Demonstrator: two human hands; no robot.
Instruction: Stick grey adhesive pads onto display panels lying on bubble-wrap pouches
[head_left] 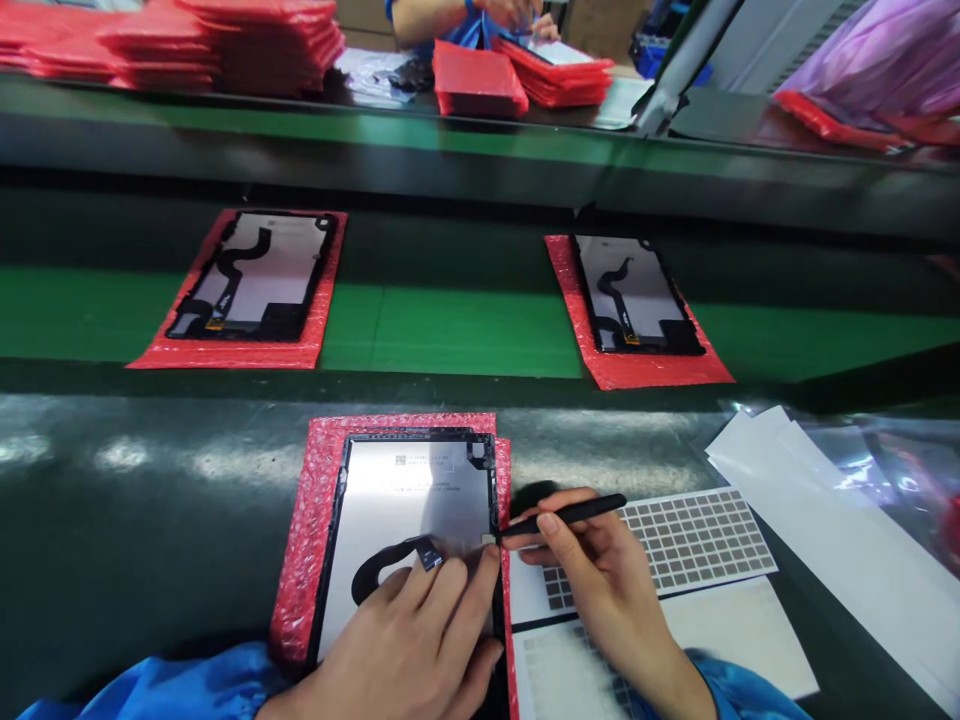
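A tablet screen panel [390, 505] lies back side up on a pink bubble-wrap sheet [292, 570] in front of me. My left hand [409, 640] rests over its lower part with fingers stretched, holding nothing. The left index fingertip touches the panel near a small pale sticker [488, 540] at its right edge. Black tweezers [574, 512] are pinched in my right hand [600, 575], their tip at that same edge beside the sticker. A black flex cable [375, 570] curls out near my left fingers; the palm hides the panel's lower part.
A sheet of small grey stickers [697, 540] lies under and beyond my right hand, with white paper [847, 560] further right. On the green conveyor belt [450, 330] sit two more panels on red wrap. Across it, a co-worker's arm [431, 20] shows among red pouches [480, 80].
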